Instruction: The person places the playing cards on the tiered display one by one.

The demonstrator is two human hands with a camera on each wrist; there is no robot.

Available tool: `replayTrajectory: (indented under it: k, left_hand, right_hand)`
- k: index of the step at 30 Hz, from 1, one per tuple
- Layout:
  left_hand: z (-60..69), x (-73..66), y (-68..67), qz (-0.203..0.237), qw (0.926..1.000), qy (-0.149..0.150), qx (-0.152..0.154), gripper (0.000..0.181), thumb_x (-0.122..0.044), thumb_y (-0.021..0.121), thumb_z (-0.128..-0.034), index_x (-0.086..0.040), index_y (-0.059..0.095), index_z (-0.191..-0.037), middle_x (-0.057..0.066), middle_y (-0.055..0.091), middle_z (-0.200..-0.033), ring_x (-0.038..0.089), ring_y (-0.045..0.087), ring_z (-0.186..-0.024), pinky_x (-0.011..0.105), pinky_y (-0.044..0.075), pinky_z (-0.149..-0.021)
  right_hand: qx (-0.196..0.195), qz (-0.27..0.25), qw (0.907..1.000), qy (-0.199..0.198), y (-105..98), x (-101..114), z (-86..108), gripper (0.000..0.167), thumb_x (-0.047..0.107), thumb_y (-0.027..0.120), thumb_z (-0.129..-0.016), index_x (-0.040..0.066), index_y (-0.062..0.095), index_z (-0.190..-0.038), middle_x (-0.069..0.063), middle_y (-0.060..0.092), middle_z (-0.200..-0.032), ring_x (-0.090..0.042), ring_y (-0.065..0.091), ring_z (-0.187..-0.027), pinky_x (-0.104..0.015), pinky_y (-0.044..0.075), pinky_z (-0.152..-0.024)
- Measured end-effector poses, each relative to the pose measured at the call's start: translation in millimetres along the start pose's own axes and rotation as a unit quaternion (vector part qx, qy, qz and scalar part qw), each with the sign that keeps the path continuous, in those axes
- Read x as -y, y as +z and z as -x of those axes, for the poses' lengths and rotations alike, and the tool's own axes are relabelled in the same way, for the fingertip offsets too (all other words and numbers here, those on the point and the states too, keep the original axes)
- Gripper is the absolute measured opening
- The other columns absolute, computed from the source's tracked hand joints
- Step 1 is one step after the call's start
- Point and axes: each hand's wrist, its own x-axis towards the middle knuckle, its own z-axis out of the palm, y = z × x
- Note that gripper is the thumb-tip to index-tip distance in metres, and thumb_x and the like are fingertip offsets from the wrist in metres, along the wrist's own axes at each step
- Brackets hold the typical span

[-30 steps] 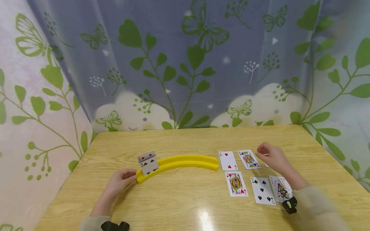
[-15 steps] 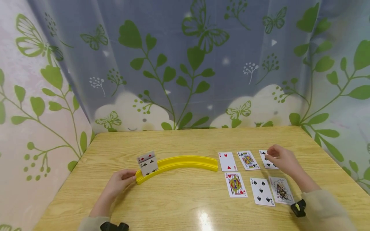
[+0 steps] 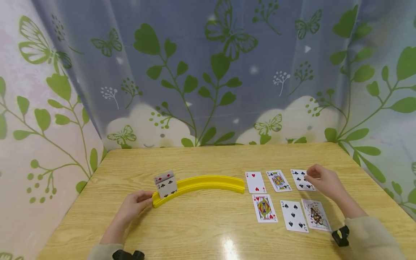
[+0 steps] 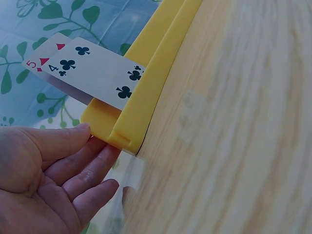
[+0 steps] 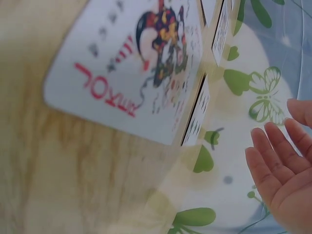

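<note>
My left hand (image 3: 131, 206) pinches the left end of the curved yellow card rack (image 3: 208, 181). In the left wrist view, the thumb of that hand (image 4: 53, 170) lies against the end of the yellow rack (image 4: 151, 83), fingertips beneath. A four of clubs (image 4: 97, 68) stands tilted in the slot, overlapping a red five of diamonds (image 4: 45, 61) behind it. My right hand (image 3: 326, 182) hovers by the right side of the six of clubs (image 3: 300, 178), which it partly covers. In the right wrist view, this hand (image 5: 285, 170) holds nothing, its fingers relaxed.
On the right of the wooden table (image 3: 195, 224) lie face-up cards: two of hearts (image 3: 255, 182), king (image 3: 278, 180), jack of hearts (image 3: 264, 208), five of spades (image 3: 294, 216) and joker (image 3: 316, 215). A patterned curtain (image 3: 195, 90) hangs behind.
My right hand has moved to the right, uncovering more of the six of clubs. My left hand keeps its grip on the rack, and the cards stay in place.
</note>
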Motion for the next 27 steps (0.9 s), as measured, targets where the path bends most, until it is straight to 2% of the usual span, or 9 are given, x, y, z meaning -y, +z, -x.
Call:
replayTrajectory:
  k: [8, 12, 19, 27]
  left_hand:
    - [0.3, -0.2, -0.7, -0.004, 1.0000, 0.005, 0.002, 0.024, -0.005, 0.057, -0.0852, 0.007, 0.058, -0.107, 0.018, 0.060, -0.104, 0.026, 0.056, -0.095, 0.035, 0.046, -0.080]
    - [0.3, -0.7, -0.5, -0.008, 1.0000, 0.002, -0.002, 0.024, -0.005, 0.057, -0.0852, 0.006, 0.058, -0.107, 0.018, 0.060, -0.103, 0.026, 0.056, -0.095, 0.036, 0.046, -0.080]
    - [0.6, -0.7, -0.7, 0.000, 1.0000, 0.003, 0.002, 0.025, -0.005, 0.057, -0.0855, 0.007, 0.058, -0.107, 0.019, 0.060, -0.104, 0.025, 0.056, -0.095, 0.035, 0.046, -0.080]
    - [1.2, -0.5, -0.9, 0.005, 1.0000, 0.005, 0.005, 0.024, -0.004, 0.056, -0.0857, 0.008, 0.057, -0.107, 0.019, 0.059, -0.104, 0.026, 0.056, -0.094, 0.035, 0.046, -0.079]
  right_hand:
    - [0.016, -0.007, 0.9997, 0.014, -3.1, -11.3, -6.2, 0.025, 0.013, 0.058, -0.085, -0.010, 0.053, -0.093, -0.025, 0.058, -0.089, -0.041, 0.055, -0.085, -0.046, 0.047, -0.069]
    - [0.027, -0.014, 0.9992, 0.026, -3.1, -18.5, -11.2, 0.027, 0.014, 0.057, -0.086, -0.011, 0.053, -0.095, -0.025, 0.058, -0.090, -0.040, 0.055, -0.085, -0.041, 0.047, -0.066]
    - [0.073, -0.026, 0.9947, 0.068, -2.0, -29.0, -19.0, 0.039, 0.016, 0.059, -0.085, -0.017, 0.048, -0.102, -0.031, 0.054, -0.094, -0.037, 0.053, -0.084, -0.039, 0.048, -0.065]
    - [0.119, -0.017, 0.9895, 0.080, 1.9, -42.9, -25.1, 0.046, 0.018, 0.058, -0.084, -0.021, 0.045, -0.105, -0.034, 0.053, -0.097, -0.042, 0.052, -0.089, -0.044, 0.046, -0.071]
